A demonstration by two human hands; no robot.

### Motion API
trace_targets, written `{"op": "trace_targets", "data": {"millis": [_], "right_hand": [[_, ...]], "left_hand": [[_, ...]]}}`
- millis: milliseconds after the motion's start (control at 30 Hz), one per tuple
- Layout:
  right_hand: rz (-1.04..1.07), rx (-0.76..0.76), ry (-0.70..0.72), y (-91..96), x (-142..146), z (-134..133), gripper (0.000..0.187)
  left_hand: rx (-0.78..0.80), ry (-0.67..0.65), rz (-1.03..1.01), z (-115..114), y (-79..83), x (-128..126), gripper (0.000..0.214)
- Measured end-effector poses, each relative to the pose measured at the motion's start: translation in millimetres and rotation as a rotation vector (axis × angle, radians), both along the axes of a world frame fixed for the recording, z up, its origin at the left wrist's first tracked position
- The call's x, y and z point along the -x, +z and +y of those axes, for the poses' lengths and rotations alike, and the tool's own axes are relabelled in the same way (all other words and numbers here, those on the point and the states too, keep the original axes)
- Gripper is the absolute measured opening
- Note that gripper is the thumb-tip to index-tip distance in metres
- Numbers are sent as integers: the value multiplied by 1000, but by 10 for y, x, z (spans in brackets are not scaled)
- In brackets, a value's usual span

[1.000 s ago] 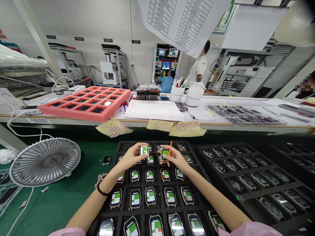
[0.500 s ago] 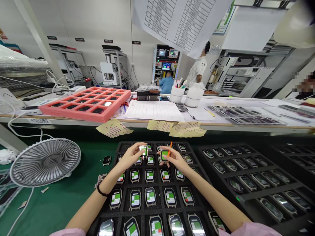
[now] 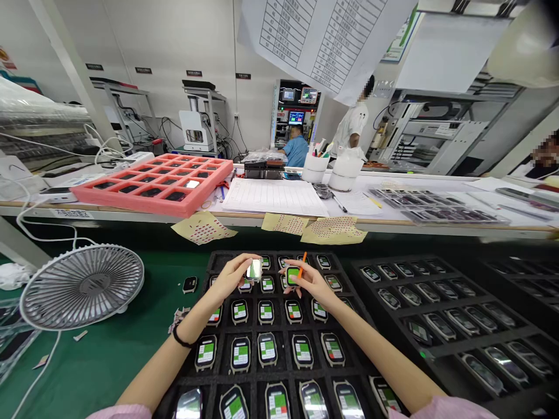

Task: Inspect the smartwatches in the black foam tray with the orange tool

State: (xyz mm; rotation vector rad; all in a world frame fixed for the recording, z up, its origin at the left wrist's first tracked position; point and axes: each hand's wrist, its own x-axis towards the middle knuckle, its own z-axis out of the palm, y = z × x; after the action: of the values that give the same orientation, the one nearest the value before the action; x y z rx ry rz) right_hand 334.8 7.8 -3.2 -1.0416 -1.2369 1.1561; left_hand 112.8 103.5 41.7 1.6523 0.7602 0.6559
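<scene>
Left hand [image 3: 236, 274] pinches watch [image 3: 253, 269] by edges; right hand [image 3: 311, 279] grips second watch [image 3: 293, 275] plus orange stick [image 3: 303, 265]. Since second ago, left watch's white-and-green blocks gave way to pale glare (slight tilt, probably); right hand's hold unchanged. Suggests handling unfinished, neither watch set down. Both held above black tray [image 3: 253, 330] with other watches [image 3: 267, 349]; pink tray [image 3: 196, 201] beyond, on shelf [image 3: 250, 222].

L hand [image 3: 233, 276] w/ watch [image 3: 253, 270], R hand [image 3: 311, 279] w/ 2nd watch [image 3: 292, 274] + orange stick [image 3: 303, 265]
</scene>
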Motion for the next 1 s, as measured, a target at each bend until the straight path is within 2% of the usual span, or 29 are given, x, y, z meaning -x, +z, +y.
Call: {"op": "trace_targets", "data": {"millis": [133, 433, 500, 633, 733, 867, 1000], "right_hand": [[7, -1, -2, 3, 0, -1, 41], [1, 3, -7, 7, -2, -6, 42], [-2, 1, -9, 10, -1, -7, 41], [2, 2, -5, 18, 9, -10, 40], [7, 5, 3, 16, 22, -14, 40], [-3, -1, 12, 8, 32, -24, 40], [-9, -1, 15, 0, 20, -27, 40]], "left_hand": [[3, -23, -13, 0, -15, -2, 47], [35, -58, -72, -32, -11, -15, 68], [26, -37, -64, -41, 8, -14, 65], [8, 88, -68, -61, 52, 3, 47], [28, 151, -68, -80, 87, 19, 44], [78, 173, -42, -97, 115, 21, 39], [87, 166, -59, -67, 71, 12, 40]]}}
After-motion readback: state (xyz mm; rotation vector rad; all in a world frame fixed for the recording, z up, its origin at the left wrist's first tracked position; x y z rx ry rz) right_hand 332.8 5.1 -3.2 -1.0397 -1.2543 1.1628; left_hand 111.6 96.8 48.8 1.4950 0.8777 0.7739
